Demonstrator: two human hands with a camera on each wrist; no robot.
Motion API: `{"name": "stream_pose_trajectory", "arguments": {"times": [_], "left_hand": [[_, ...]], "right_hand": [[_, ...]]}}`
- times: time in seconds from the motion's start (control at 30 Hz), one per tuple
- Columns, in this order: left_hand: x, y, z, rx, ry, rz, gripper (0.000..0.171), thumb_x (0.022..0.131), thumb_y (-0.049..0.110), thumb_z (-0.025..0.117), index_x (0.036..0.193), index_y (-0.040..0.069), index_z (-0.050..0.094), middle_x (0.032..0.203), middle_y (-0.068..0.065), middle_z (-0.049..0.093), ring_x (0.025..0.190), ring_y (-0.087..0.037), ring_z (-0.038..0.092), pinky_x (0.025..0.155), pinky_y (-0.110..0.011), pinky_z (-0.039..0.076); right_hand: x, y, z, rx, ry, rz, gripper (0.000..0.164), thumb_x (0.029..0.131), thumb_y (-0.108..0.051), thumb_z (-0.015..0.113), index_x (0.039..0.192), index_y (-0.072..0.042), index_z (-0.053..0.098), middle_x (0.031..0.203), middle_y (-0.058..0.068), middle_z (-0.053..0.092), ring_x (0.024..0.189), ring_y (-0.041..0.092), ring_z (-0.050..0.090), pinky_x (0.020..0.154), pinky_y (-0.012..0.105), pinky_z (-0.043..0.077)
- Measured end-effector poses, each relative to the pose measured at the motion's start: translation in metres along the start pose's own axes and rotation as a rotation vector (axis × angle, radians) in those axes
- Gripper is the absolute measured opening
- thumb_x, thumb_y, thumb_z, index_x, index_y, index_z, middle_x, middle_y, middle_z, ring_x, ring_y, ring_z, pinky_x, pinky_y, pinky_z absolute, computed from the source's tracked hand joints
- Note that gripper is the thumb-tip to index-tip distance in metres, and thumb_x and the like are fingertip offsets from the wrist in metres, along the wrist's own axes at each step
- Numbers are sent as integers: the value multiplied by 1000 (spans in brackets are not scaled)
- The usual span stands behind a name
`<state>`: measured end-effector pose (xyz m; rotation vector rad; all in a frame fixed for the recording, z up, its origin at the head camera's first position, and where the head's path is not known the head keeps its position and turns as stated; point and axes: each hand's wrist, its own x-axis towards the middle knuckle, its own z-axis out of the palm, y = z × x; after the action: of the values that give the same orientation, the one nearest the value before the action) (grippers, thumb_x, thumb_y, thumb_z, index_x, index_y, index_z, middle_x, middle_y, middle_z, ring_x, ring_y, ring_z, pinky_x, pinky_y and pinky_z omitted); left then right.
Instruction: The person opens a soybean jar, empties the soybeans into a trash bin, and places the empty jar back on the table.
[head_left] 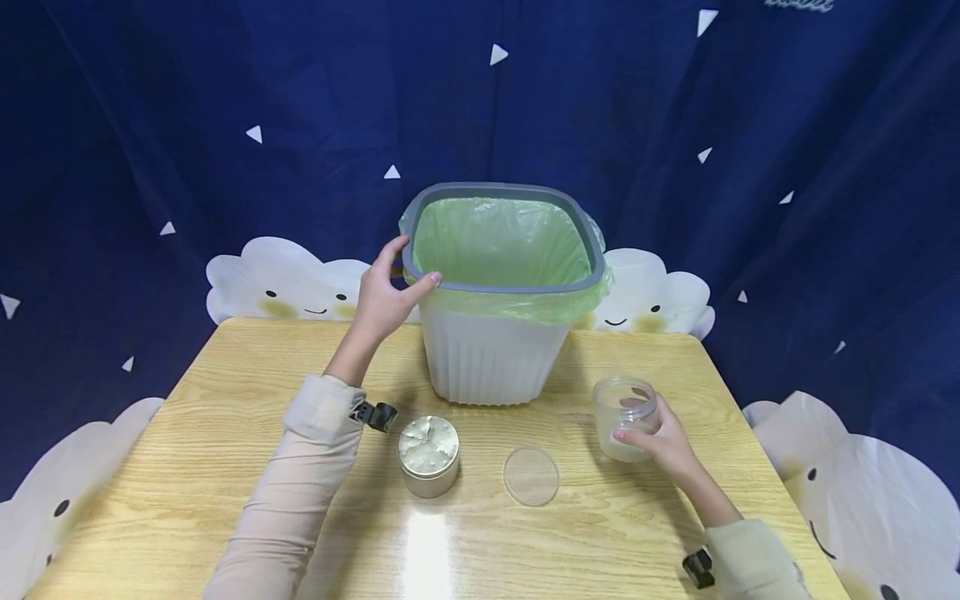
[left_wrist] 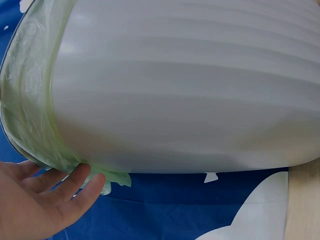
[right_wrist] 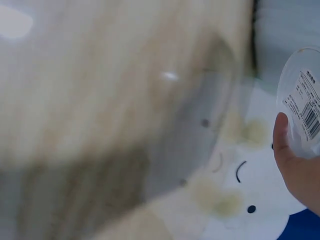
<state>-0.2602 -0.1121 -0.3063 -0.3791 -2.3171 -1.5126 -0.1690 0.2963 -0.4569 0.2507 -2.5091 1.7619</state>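
Note:
My left hand (head_left: 386,296) rests at the front left corner of a white bin (head_left: 491,358), thumb over its grey rim (head_left: 517,288). In the left wrist view the fingers of the left hand (left_wrist: 50,200) spread loosely against the green bag (left_wrist: 30,100) that lines the bin. On the right, my right hand (head_left: 667,442) grips a clear plastic jar (head_left: 618,417) from the side; its top is uncovered. A printed label with a barcode shows on the jar (right_wrist: 300,95) in the right wrist view, beside the thumb.
Near the table's middle lies a clear round disc (head_left: 531,477). To its left stands a short round tin (head_left: 429,467) with a pale, wrinkled top. Behind the wooden table (head_left: 262,367) hangs a dark blue curtain (head_left: 330,108); white cloud shapes (head_left: 292,275) line its edges.

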Motion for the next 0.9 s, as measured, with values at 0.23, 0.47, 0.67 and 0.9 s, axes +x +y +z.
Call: {"name": "stream_pose_trajectory", "arguments": {"times": [0.23, 0.47, 0.67, 0.9], "left_hand": [[0, -1, 1, -8, 1, 6, 71, 78, 30, 67, 138, 9, 36, 126, -18, 48, 103, -32, 48, 85, -49, 40], [1, -2, 1, -8, 6, 14, 70, 78, 30, 67, 138, 8, 37, 125, -17, 49, 103, -31, 49, 84, -45, 41], [0, -1, 1, -12, 8, 8, 70, 78, 30, 67, 138, 9, 37, 126, -17, 48, 104, -32, 48, 85, -45, 41], [0, 0, 1, -5, 14, 5, 70, 79, 31, 66, 138, 9, 37, 127, -17, 48, 103, -31, 49, 84, -45, 41]], "right_hand": [[-9, 19, 10, -40, -28, 48, 75, 73, -3, 72, 135, 4, 30, 121, 28, 48, 94, -1, 52, 81, 16, 41], [-15, 28, 17, -107, -4, 139, 79, 72, -9, 75, 137, 0, 30, 123, 22, 50, 105, 14, 48, 89, 21, 35], [-17, 32, 17, -100, -17, 131, 82, 73, -9, 74, 138, -1, 27, 126, 23, 45, 115, 32, 41, 96, 38, 29], [-24, 35, 13, -101, -71, 88, 90, 68, -2, 77, 141, -3, 23, 130, 28, 37, 120, 43, 34, 99, 37, 28]]}}
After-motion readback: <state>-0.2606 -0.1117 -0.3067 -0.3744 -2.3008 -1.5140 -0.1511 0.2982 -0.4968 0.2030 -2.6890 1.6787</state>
